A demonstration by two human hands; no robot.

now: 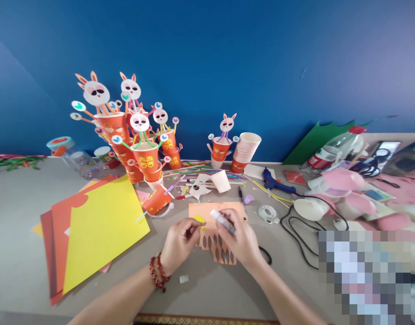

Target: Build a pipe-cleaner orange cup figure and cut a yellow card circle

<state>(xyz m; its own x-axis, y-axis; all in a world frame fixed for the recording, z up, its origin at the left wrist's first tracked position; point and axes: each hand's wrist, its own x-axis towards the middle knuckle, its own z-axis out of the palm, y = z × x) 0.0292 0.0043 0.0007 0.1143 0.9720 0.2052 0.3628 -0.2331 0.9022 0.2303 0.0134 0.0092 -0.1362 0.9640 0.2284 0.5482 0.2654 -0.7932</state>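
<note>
My right hand (239, 234) is wrapped round a glue stick (222, 221), its white end tilted up and to the left. The fingers of my left hand (180, 241) are pinched together at a small yellow paper piece (199, 220), which is partly covered by the fingertips. Beneath both hands lies an orange paper sheet (202, 208) with several dark leaf-shaped pieces (218, 253) on its lower part. A small white scrap (183, 279) rests on the table below my left hand.
Orange and yellow paper sheets (107, 230) are fanned at left. Behind stand red cup figures with rabbit faces (145, 160) and stacked paper cups (246, 151). A blue glue gun (277, 183), clear tape roll (268, 213), black cable (297, 243) and large bottle (336, 146) lie at right.
</note>
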